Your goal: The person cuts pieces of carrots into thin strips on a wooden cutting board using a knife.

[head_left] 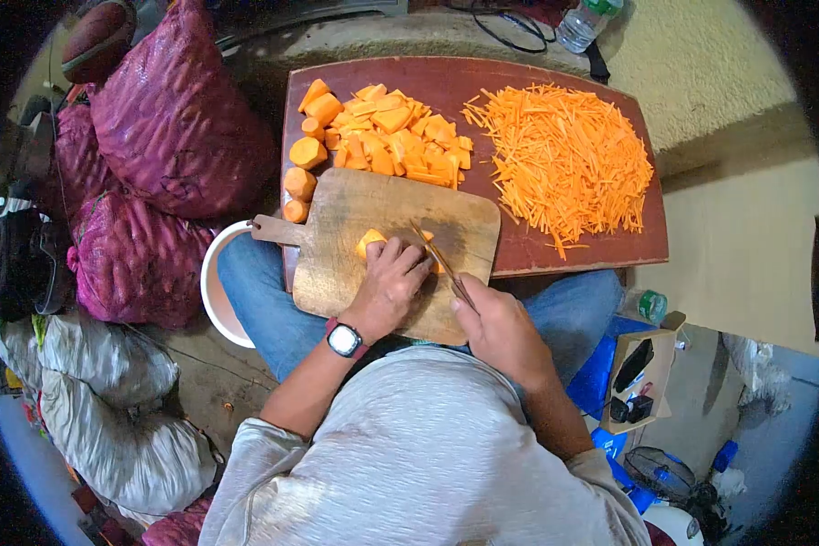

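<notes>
Your right hand (500,329) grips the knife (439,258), tip toward eleven o'clock; your left hand (387,284) curls over carrot (369,240), which could roll, risking cuts.

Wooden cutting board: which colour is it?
The cutting board is light brown with darker patches, clearest in the head view.

No words, brand names or numbers can be read. On the wrist of the left hand (387,287), on the near side of the counter (628,246), a square watch (344,340) shows a pale, bright face whose figures cannot be made out. Past the counter's far edge, toward its right, a clear plastic bottle (578,27) has a green part with no legible print; a second bottle (652,307), just off the counter's near right corner, is likewise unreadable. An open cardboard box (662,387), nearer the wearer than that corner, yields no lettering.
</notes>
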A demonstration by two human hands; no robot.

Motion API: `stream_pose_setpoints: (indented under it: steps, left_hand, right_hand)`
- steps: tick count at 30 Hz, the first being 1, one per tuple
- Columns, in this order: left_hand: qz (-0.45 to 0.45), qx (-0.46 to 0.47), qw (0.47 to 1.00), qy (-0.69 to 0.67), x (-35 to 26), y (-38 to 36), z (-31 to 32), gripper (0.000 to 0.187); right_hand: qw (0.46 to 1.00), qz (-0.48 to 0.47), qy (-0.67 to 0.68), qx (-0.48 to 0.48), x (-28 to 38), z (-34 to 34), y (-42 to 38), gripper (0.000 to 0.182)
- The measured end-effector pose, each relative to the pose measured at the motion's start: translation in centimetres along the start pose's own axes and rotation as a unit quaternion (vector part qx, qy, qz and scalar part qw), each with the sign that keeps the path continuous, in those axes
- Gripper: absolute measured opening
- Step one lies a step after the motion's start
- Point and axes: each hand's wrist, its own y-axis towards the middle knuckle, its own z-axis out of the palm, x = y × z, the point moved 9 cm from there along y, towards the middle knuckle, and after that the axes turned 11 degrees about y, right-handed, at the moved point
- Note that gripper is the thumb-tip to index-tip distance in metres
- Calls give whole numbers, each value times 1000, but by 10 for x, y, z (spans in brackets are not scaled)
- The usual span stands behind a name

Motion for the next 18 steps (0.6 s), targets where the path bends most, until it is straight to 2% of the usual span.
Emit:
stream_pose_setpoints:
  steps: [3,6,16,18]
  left_hand:
    - [-19,-8,999,-26,4,-3,-1,36]
    - [-6,-31,999,-15,2,-4,-4,38]
    - [-34,-33,998,-37,5,-8,-1,36]
    - [-33,-36,998,-38,7,-6,-3,36]
  right_hand:
    - [999,-21,50,-7,2,-2,-15,25]
    - [1000,-9,19,-8,-7,7,-8,28]
    - [999,10,39,-1,-8,1,-20,26]
    - [997,-47,56,-30,4,-3,-18,18]
